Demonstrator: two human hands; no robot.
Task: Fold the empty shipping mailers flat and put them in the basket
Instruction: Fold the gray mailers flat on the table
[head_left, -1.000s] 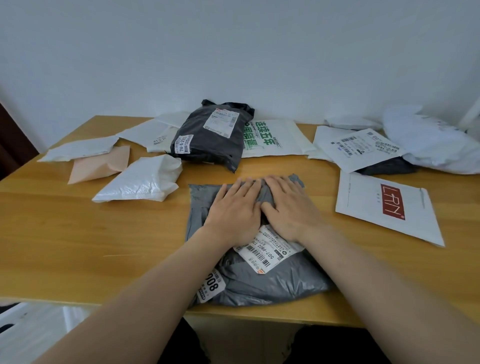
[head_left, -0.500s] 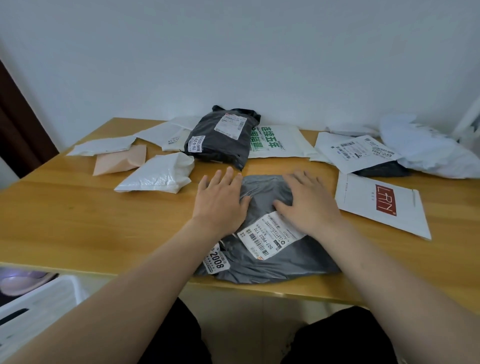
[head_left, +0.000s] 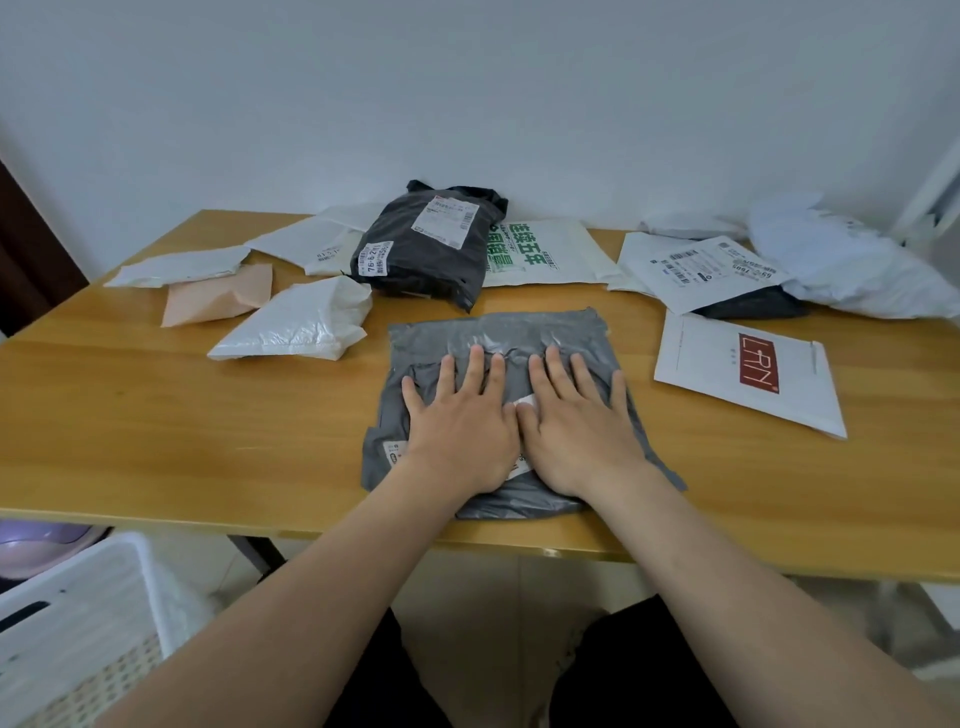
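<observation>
The left hand (head_left: 460, 426) lies palm down with straight, spread fingers, gripping nothing, pressed flat on the grey mailer (head_left: 493, 332). The right hand (head_left: 576, 426) lies just beside it in the same flat, open way, the two thumbs almost touching over a scrap of white label. The mailer runs on past the fingertips and out to either side of the hands, flat on the wooden table (head_left: 156, 415) near its front edge.

Past the fingertips sits a dark mailer (head_left: 415, 265) with white labels, lying over a white mailer with green print (head_left: 545, 254). Left of the left hand is a crumpled white mailer (head_left: 301, 322), and beyond that a peach mailer (head_left: 218, 296). Right of the right hand lies a white envelope with a red logo (head_left: 717, 395). Below the left forearm, off the table, stands the white basket (head_left: 78, 623).
</observation>
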